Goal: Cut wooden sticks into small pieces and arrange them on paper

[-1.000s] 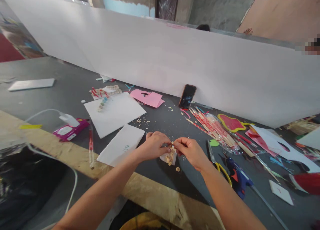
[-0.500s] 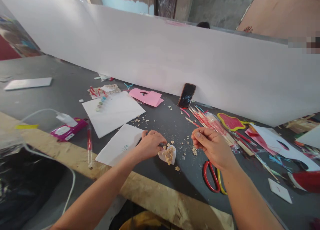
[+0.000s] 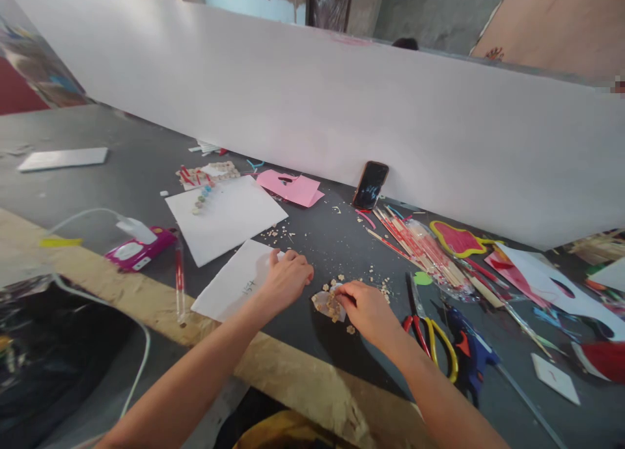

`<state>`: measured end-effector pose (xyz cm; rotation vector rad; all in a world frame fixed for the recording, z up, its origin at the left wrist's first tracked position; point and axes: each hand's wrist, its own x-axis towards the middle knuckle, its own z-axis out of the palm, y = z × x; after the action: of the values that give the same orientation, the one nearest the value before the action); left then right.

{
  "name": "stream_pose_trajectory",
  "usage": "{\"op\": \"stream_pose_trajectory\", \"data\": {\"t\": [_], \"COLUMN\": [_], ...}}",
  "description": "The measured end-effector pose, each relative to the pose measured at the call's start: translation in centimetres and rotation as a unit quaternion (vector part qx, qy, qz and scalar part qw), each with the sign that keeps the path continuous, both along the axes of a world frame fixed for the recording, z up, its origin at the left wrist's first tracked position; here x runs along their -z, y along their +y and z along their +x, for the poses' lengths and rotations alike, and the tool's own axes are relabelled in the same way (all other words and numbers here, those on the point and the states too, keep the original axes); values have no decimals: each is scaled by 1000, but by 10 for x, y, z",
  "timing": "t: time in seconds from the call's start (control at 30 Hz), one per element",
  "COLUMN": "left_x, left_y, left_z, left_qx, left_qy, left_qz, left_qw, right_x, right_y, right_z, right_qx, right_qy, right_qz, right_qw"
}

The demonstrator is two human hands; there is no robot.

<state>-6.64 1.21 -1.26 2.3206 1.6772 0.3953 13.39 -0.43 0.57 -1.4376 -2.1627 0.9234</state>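
Note:
A small white heart-shaped piece (image 3: 321, 299) lies on the dark tabletop, partly covered by a pile of tan flower-shaped bits (image 3: 333, 308). My right hand (image 3: 371, 309) reaches over it from the right, thumb and fingers pinched at the pile; whatever is between the tips is too small to name. Just left of the heart, my left hand (image 3: 289, 280) hangs loosely curled, fingers a little apart, nothing visible in it. Beneath that hand is a white sheet (image 3: 224, 286) with handwriting. A loose flower bit (image 3: 350, 330) sits in front of the heart.
Scissors (image 3: 430, 338) with red and yellow handles and a blue glue gun (image 3: 471, 351) lie right of my right arm. Beyond are wrapped sticks (image 3: 430, 247) and a leaning phone (image 3: 371, 185). At left sits a magenta power strip (image 3: 139, 248). A white panel (image 3: 312, 104) stands behind.
My right hand has swung left and down from beside the scissors to the pile on the heart. My left hand has drawn back leftward from the heart. The scissors and glue gun are more exposed.

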Motion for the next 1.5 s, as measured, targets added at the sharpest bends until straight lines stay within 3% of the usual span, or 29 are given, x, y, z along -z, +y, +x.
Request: {"op": "stream_pose_trajectory", "data": {"t": [0.13,0.23,0.43,0.57,0.7,0.77,0.87,0.97,1.1,1.27,1.5], "left_x": [-5,-18,-45,-47,-46,-45,-37,-24,-12,-12,-14], "left_y": [-1,-2,-6,-6,-4,-4,-5,-8,-13,-15,-18], "left_z": [0,3,20,29,32,31,29,31,36,39,40], "left_qx": [-6,8,77,71,66,61,56,62,67,53,44], "left_qy": [-41,-104,-232,-306,-337,-307,-156,-47,-12,21,41], "left_qz": [-2,-19,-40,-22,-37,-47,-18,3,12,28,41], "left_qw": [999,994,969,949,938,949,986,997,998,998,997], "right_x": [-3,-3,-9,-11,-11,-12,-14,-13,-2,12,7], "right_y": [1,3,2,-2,-4,-3,-1,1,0,-2,-5], "right_z": [2,2,-6,-9,-5,0,9,19,28,30,25], "right_qx": [19,45,74,84,102,104,110,119,114,89,50], "right_qy": [45,108,282,352,376,368,336,292,220,135,34], "right_qz": [-33,-86,-197,-242,-249,-242,-214,-176,-132,-96,-35], "right_qw": [998,989,936,900,887,892,910,933,960,982,998]}}
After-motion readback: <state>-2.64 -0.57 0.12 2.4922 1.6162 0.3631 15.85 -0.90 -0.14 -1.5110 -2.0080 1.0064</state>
